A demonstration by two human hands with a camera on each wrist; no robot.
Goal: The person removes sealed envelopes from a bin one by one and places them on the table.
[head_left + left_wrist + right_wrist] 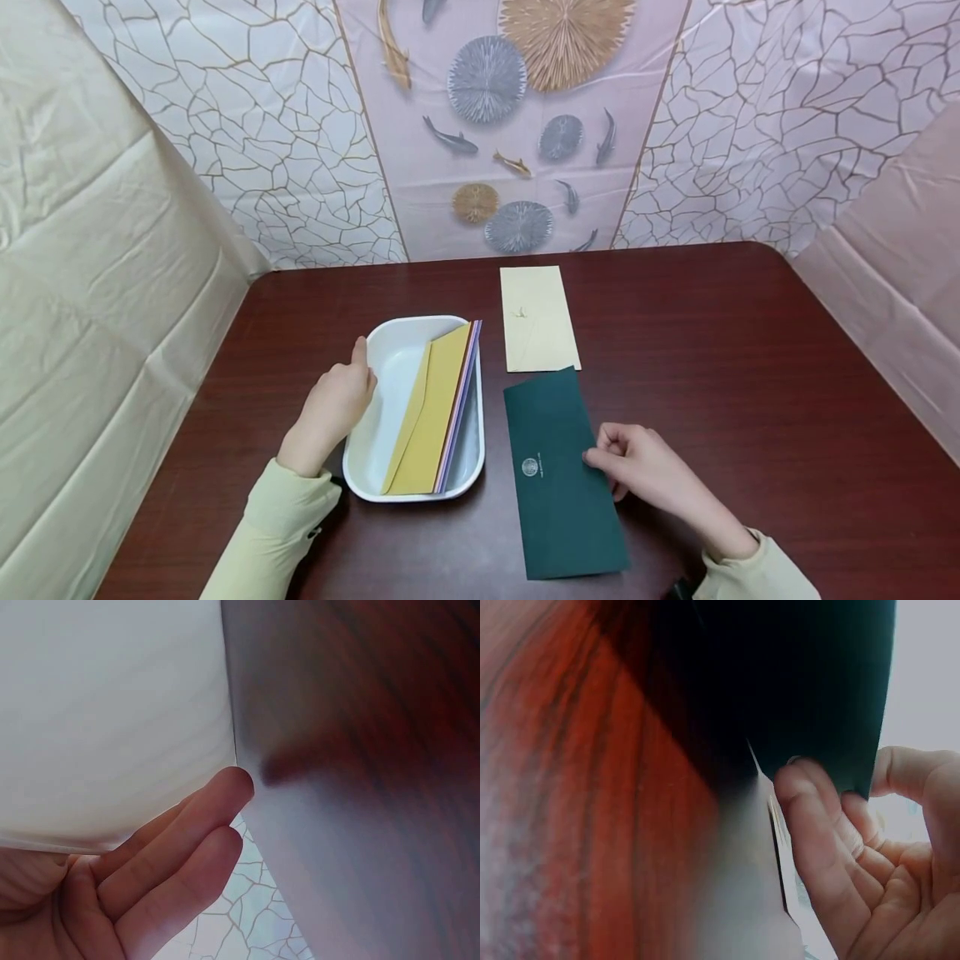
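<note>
A dark green envelope (561,500) with a small pale round emblem is pinched at its right edge by my right hand (641,467). In the right wrist view, the thumb is on one face of the envelope (817,690) and the fingers (810,817) are on the other. My left hand (333,412) grips the left rim of a white tray (390,342), with its fingers (180,855) along the outer wall in the left wrist view. Inside the tray, several envelopes lean in a stack, a yellow envelope (431,417) foremost, with purple and dark red edges behind it.
Beyond the green envelope, a cream envelope (538,321) lies flat on the dark red wooden table (697,350). Patterned cloth (262,125) hangs behind the table, and pale cloth sides (90,333) flank it left and right.
</note>
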